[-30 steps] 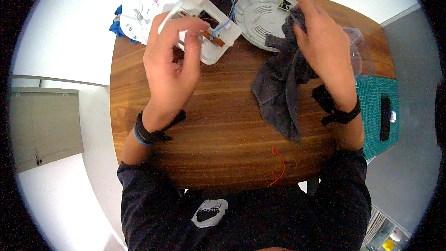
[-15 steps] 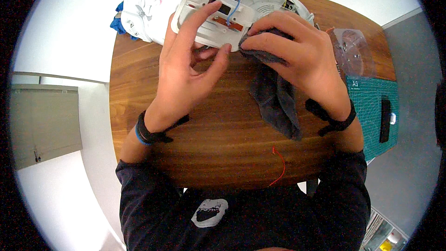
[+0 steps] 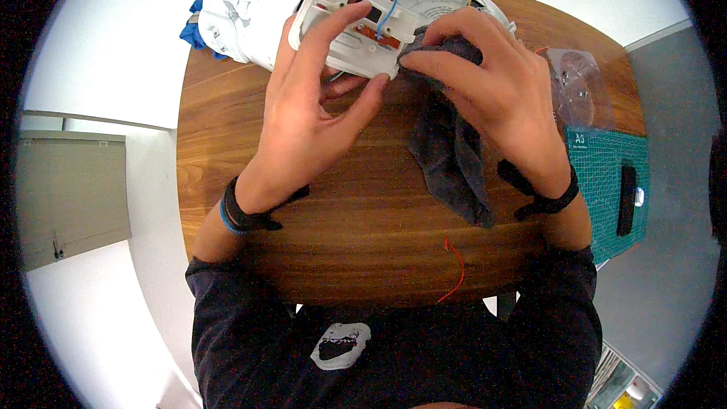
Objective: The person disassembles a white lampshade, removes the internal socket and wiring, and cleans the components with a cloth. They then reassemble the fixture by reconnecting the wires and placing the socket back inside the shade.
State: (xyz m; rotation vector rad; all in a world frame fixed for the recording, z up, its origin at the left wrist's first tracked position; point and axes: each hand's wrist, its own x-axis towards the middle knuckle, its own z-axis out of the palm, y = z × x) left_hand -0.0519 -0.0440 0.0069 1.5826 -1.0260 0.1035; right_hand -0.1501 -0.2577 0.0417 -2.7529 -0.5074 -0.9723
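Note:
My left hand [image 3: 314, 98] grips a white plastic housing panel [image 3: 344, 49], tilted up over the far part of the table. On the panel's inner face sit an orange-brown circuit strip [image 3: 376, 36] and a dark rectangle, and a blue wire [image 3: 394, 0] rises from it. My right hand [image 3: 496, 76] is closed on a dark grey cloth [image 3: 447, 155], pressing it at the panel's right edge. The cloth's lower end hangs down onto the wood. Behind the panel stands a large white appliance body [image 3: 250, 11] with a dark opening; how the panel joins it is hidden.
A round white part with vents [image 3: 439, 0] lies at the far edge of the wooden table [image 3: 341, 212]. To the right are a clear plastic tray [image 3: 579, 91] with small screws and a green cutting mat [image 3: 594, 189] bearing a black bar [image 3: 627, 201]. A red wire [image 3: 460, 269] lies near me.
The panel and both hands have shifted slightly to the right in the picture. My right hand still holds the cloth against the panel's edge.

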